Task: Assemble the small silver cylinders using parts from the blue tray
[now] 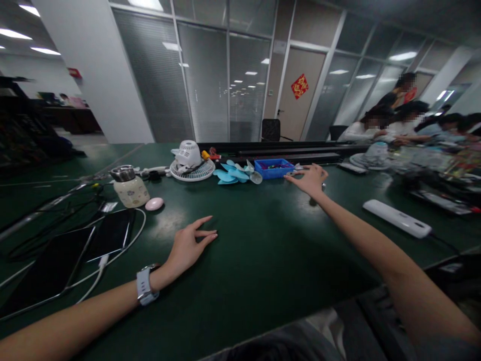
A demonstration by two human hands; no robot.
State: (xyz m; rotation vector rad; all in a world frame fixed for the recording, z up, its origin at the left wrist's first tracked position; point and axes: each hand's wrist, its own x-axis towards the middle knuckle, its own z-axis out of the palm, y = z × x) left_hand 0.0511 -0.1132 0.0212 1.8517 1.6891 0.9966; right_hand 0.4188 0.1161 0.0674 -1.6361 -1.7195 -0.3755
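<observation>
My right hand (311, 180) reaches across the green table to the right end of a blue tray (272, 171). Its fingers are stretched and apart, with no held thing showing; whether the fingertips touch the tray I cannot tell. Small parts lie inside the tray, too small to name. Over the bare tabletop at left centre is my left hand (190, 242), its fingers spread and nothing in them. Light-blue fan blades (230, 173) lie left of the tray. Beside them a white fan motor housing (189, 154) rests on a round white fan grille (193, 173).
At left stand a patterned cream flask (131, 189) and a pink oval object (154, 204). Two dark-screened devices (56, 265) lie among white cables. A white power strip (397, 218) sits at right. Dark long bars (293, 153) run along the back; several people sit beyond, far right.
</observation>
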